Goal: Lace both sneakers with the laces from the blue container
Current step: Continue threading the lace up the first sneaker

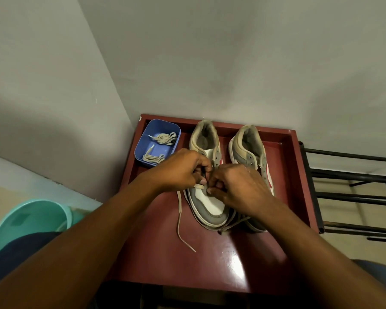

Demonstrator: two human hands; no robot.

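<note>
Left hand (183, 168) and right hand (236, 186) pinch a beige lace (179, 217) at the lowest eyelets of the sneaker (212, 206) nearer the blue container (143, 150), apparently steadying its tip for threading. One end trails over the red tabletop (187, 264). Two bundled laces (165, 138) lie in the container, and the second sneaker (250, 148) stands unlaced.
</note>
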